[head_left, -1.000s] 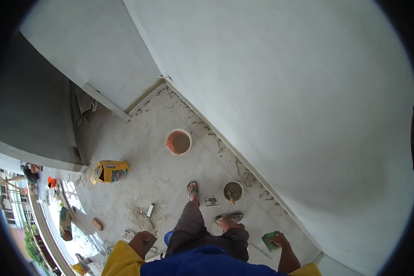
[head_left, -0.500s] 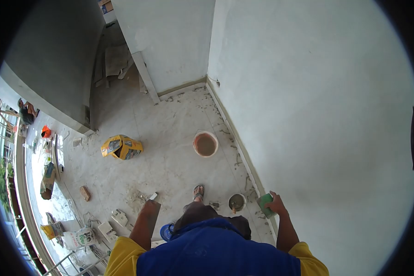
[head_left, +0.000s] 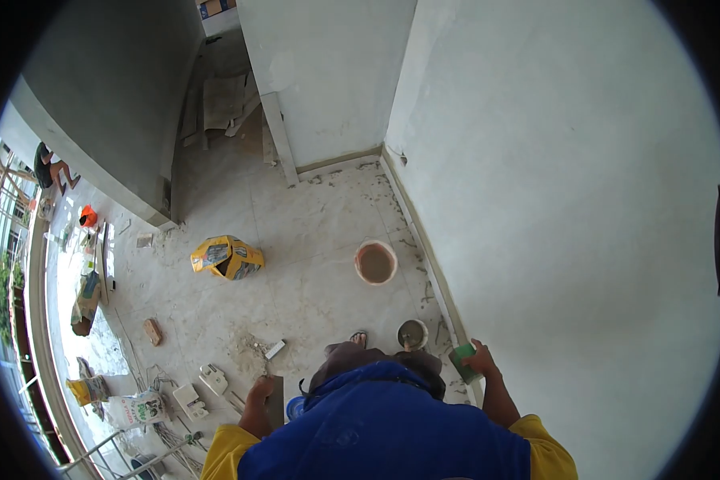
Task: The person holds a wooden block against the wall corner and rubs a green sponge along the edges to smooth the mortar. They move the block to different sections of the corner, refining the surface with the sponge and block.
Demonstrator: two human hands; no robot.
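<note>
My left hand (head_left: 259,390) is closed at the lower left of my body, on a flat grey trowel (head_left: 276,402) whose broad plate hangs beside my fingers. On the other side, my right hand (head_left: 481,359) grips a green float (head_left: 462,363) close to the foot of the pale wall (head_left: 584,264). How its fingers wrap the float is partly hidden. A small bucket with grey mix (head_left: 413,334) stands on the floor just left of the float, with a handle leaning in it. Farther ahead is a pinkish bucket (head_left: 375,262) with brownish-grey contents.
A torn yellow bag (head_left: 227,257) stands on the floor (head_left: 312,216) ahead to the left. A brick (head_left: 153,332), white electrical boxes (head_left: 190,402), a white sack (head_left: 138,409) and cables lie at left. A metal railing (head_left: 108,460) is at lower left. Another person (head_left: 52,170) sits far left.
My view has shifted, so floor objects appear farther right. My body has moved forward toward the small bucket. Both hands keep their tools; the left hand is lower in view.
</note>
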